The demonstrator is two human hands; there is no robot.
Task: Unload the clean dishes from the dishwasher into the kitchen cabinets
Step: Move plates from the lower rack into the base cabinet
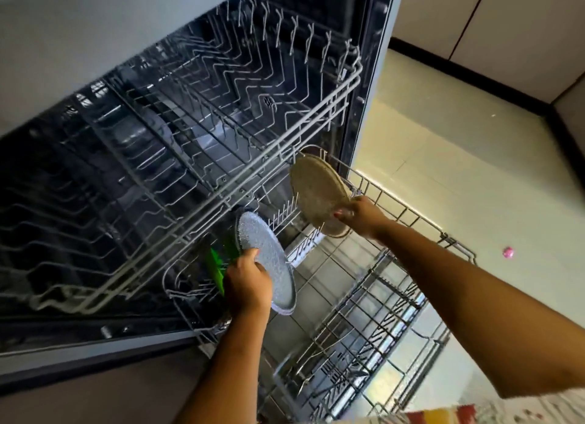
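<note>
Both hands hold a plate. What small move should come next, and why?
Probably lift both plates up and back toward the person: the left hand grips the grey speckled round plate, the right hand the beige speckled round plate, both close beside the grey wire upper rack.

**No writing to read**

No text, brand, number or sign is legible anywhere in the frame. The dishwasher (368,75) filling the upper left is blurred, with no readable badge or label. The grey plate (269,265) and tan plate (316,192) at centre carry only speckles, not lettering.
</note>
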